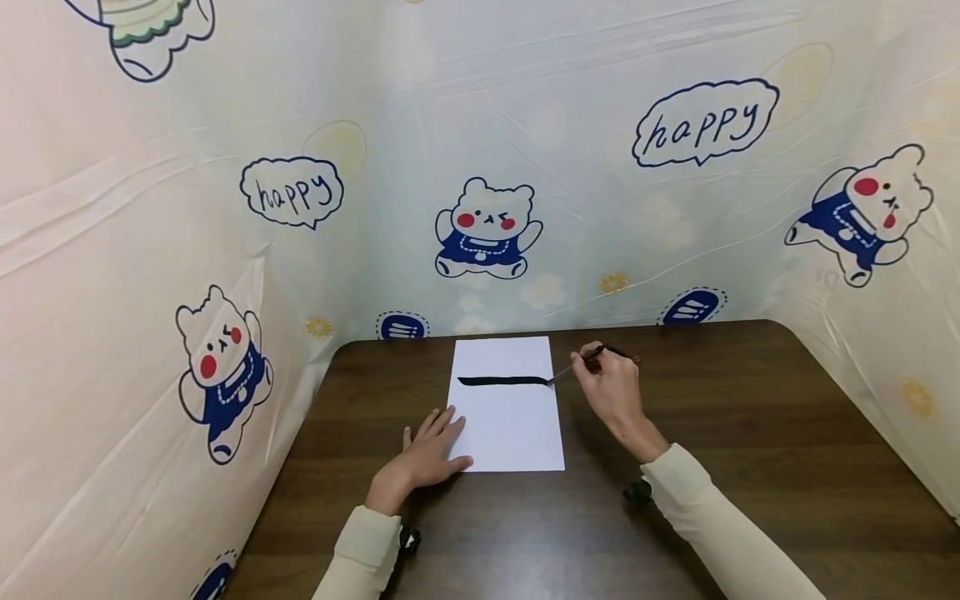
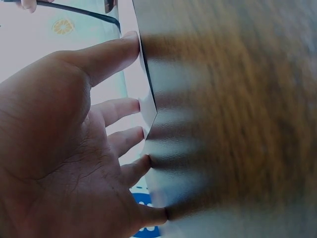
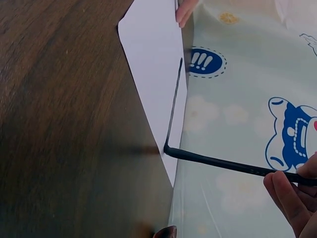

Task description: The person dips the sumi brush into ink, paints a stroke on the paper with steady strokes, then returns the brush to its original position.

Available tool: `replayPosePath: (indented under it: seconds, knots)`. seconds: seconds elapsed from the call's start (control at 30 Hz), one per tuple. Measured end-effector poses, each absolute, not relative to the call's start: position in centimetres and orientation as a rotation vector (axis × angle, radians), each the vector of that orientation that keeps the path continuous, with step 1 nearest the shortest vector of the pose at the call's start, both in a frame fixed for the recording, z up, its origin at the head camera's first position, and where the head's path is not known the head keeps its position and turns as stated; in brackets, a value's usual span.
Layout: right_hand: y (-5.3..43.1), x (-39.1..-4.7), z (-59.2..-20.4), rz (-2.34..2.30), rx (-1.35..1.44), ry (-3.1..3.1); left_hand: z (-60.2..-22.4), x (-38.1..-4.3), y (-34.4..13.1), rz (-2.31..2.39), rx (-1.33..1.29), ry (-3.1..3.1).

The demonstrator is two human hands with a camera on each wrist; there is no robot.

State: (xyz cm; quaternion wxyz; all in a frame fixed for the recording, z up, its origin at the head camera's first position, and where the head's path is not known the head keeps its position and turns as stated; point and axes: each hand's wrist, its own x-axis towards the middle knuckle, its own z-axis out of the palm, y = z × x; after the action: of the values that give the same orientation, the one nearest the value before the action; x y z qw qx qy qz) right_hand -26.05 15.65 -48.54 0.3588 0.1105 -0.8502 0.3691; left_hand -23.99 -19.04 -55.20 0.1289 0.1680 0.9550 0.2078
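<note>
A white sheet of paper point(image 1: 506, 429) lies on the brown table, with one thick black stroke point(image 1: 502, 381) running across its upper half. My right hand point(image 1: 611, 387) pinches a slim dark paintbrush point(image 3: 218, 161) beside the sheet's right edge. The brush tip meets the right end of the stroke, close to that edge. Spread over the lower left edge of the paper is my left hand point(image 1: 427, 454). In the left wrist view its fingertips press down, some on the sheet and the little finger point(image 2: 153, 214) on the wood beside it.
The wooden table point(image 1: 750, 467) spreads around the sheet on all sides. Behind it and at both sides hangs a pale curtain point(image 1: 570, 167) printed with bears and the word "happy". A small dark device sits under each wrist.
</note>
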Motion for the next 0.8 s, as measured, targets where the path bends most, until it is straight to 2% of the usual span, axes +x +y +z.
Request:
replayPosePath:
  seconds: [0.47, 0.8]
  knots:
    - [15.9, -26.0, -48.4, 0.957, 0.287, -2.192, -53.8, -23.7, -19.0, 0.637, 0.510, 2.733]
    - [15.9, -25.8, -48.2, 0.958, 0.291, -2.201, -55.3, -24.0, -19.1, 0.621, 0.502, 2.776]
